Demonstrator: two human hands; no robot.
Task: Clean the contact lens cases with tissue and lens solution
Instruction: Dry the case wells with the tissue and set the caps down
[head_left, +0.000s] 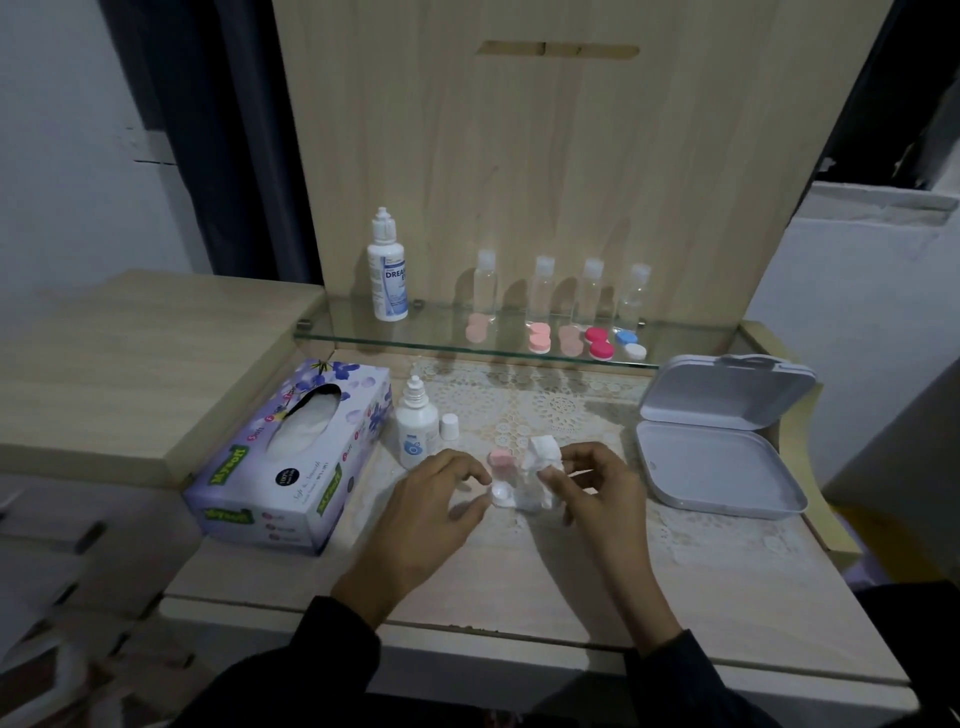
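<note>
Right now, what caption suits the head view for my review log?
Left hand pinches a pink-and-white contact lens case; right hand holds crumpled tissue beside it, uncapped solution bottle nearby.

Tabletop (519, 587) and back panel (571, 156) look like pale wood-grain laminate, pretty matt. The lace mat (545, 410) is a patterned sheet, cloth or plastic, can't tell. The shelf (441, 340) is clear glass with a glossy edge. The tissue box (249, 499) is glossy printed card, and the tissue (540, 457) is soft crumpled paper. The pink-and-white lens case (501, 475) is smooth plastic, same as the white solution bottle (415, 431). The small bottles (543, 286) are see-through — clear plastic. The grey box (717, 467) is smooth matt plastic. The sleeve (332, 654) is dark cloth.
</note>
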